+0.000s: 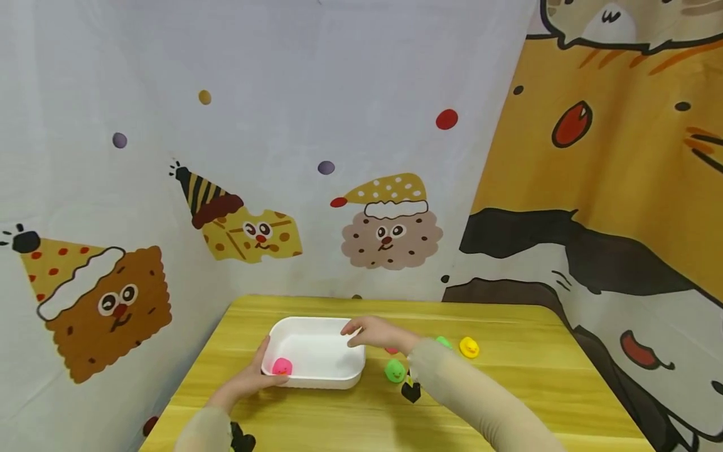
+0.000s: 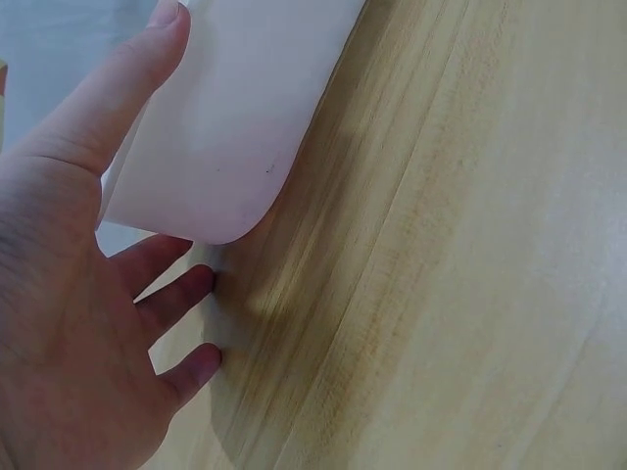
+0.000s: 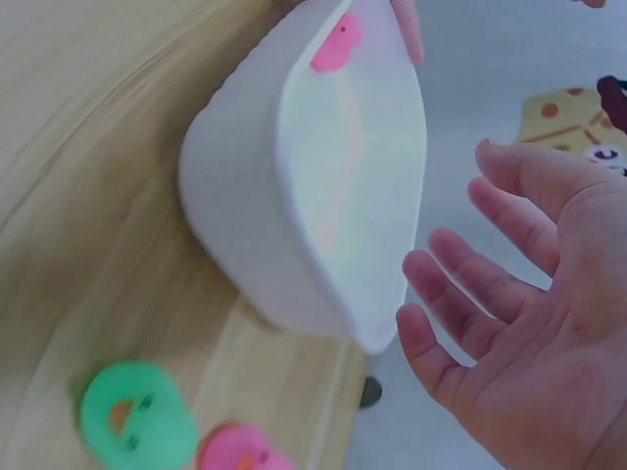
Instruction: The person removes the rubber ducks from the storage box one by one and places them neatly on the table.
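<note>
A white plastic tub (image 1: pixel 316 382) stands on the table with a pink rubber duck (image 1: pixel 282 366) in its near left corner. My left hand (image 1: pixel 248 380) spans that corner, its thumb along the front side and its fingers spread at the left side. In the left wrist view, the fingers (image 2: pixel 176 299) look loose and fairly straight. Over the tub's right end hovers my right hand (image 1: pixel 375 333), palm down, holding nothing. Its fingers (image 3: pixel 451 294) are apart and slightly bent in the right wrist view.
Right of the tub lie a green duck (image 1: pixel 394 370), a pink duck (image 3: pixel 245 450) partly hidden by my right hand in the head view, another green duck (image 1: pixel 443 342) behind the sleeve, and a yellow duck (image 1: pixel 469 347). Patterned cloth (image 1: pixel 316 125) hangs behind the wooden table (image 1: pixel 316 427).
</note>
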Action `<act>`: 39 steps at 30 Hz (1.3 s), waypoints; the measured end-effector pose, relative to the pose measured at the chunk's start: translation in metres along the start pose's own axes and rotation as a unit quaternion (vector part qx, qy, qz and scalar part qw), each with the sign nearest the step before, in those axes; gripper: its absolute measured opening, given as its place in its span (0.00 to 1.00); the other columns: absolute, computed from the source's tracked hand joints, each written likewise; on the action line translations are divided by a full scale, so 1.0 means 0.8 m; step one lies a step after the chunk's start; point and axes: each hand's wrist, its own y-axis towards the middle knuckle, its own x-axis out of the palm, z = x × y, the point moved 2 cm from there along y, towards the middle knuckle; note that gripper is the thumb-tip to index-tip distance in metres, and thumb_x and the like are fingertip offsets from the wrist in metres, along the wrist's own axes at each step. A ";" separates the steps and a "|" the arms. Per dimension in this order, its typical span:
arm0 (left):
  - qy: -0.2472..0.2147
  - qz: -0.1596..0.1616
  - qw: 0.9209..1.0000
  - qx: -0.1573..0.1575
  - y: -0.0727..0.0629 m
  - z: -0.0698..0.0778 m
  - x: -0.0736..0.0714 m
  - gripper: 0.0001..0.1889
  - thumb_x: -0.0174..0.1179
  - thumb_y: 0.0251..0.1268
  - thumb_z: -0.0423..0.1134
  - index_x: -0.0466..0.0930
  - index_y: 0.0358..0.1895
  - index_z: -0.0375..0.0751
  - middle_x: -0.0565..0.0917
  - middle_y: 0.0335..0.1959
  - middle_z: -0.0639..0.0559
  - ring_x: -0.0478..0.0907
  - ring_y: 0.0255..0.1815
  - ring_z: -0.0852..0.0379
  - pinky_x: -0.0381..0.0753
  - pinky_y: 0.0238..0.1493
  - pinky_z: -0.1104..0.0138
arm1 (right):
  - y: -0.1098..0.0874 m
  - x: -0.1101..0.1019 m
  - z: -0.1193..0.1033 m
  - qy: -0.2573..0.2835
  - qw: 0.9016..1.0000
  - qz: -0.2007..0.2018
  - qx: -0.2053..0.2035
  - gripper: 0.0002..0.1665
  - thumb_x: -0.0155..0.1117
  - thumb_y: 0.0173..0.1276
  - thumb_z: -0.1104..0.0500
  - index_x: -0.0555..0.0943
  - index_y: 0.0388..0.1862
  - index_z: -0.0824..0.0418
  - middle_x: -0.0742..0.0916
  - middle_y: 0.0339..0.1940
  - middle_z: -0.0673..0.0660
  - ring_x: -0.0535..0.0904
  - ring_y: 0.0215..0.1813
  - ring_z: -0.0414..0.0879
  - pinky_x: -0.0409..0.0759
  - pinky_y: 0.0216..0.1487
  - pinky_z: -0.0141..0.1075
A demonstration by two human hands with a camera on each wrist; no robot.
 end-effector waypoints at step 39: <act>-0.013 0.025 0.999 0.018 0.001 -0.008 -0.001 0.64 0.75 0.49 0.47 0.30 0.77 0.39 0.40 0.75 0.27 0.53 0.70 0.27 0.52 0.65 0.34 | 0.125 0.116 -0.065 -0.017 0.996 -0.084 -0.002 0.19 0.70 0.61 0.60 0.84 0.52 0.58 0.85 0.52 0.57 0.78 0.53 0.47 0.78 0.49 0.35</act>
